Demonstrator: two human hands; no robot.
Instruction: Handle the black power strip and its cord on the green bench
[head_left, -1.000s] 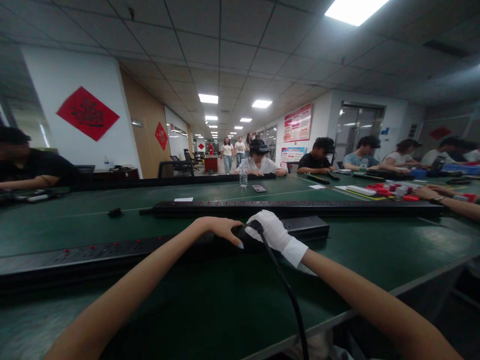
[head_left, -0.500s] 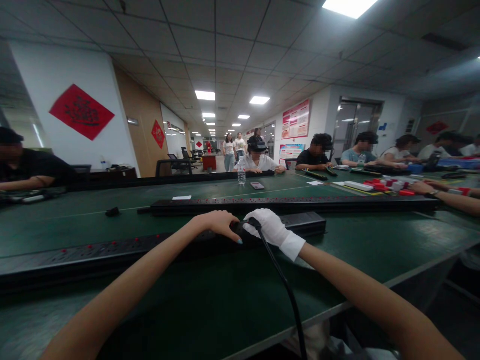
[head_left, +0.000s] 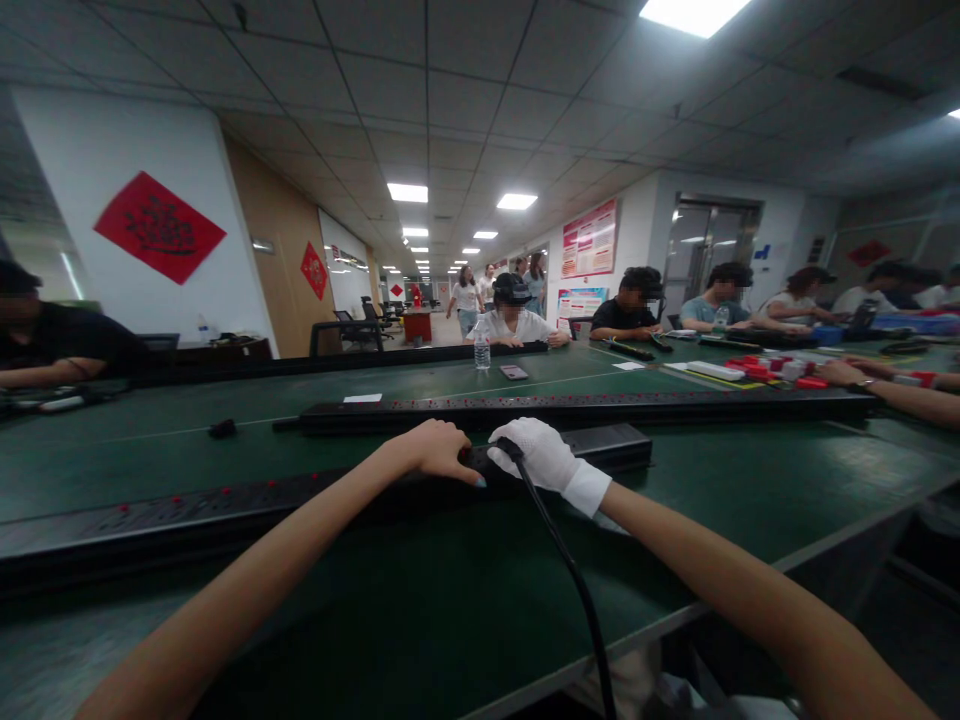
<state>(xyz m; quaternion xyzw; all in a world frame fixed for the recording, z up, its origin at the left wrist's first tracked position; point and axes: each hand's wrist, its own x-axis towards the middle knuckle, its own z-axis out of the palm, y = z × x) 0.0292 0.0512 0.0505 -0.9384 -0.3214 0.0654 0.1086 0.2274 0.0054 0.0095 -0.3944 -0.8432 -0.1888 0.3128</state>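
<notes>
A long black power strip (head_left: 247, 500) with red-marked sockets lies slantwise across the green table in front of me. My bare left hand (head_left: 435, 452) grips its body, with the thumb on the near side and the fingers over the top. Just right of it, my right hand (head_left: 534, 455), in a white glove, is closed around a black plug (head_left: 510, 447) held at the strip's upper face. From the plug a thick black cable (head_left: 566, 560) hangs down over the table's near edge. The plug's front end is hidden, so I cannot tell whether it sits in a socket.
Behind lies a second long power strip (head_left: 600, 408). A small black object (head_left: 223, 428), a water bottle (head_left: 481, 348), a phone (head_left: 514, 372) and a white paper (head_left: 363, 398) are on the table (head_left: 787, 500). Co-workers sit around it, with red and white parts (head_left: 780, 368) at right.
Both hands stay at nearly the same spot on the strip, with only a slight shift at the plug. People walking in the background have changed position.
</notes>
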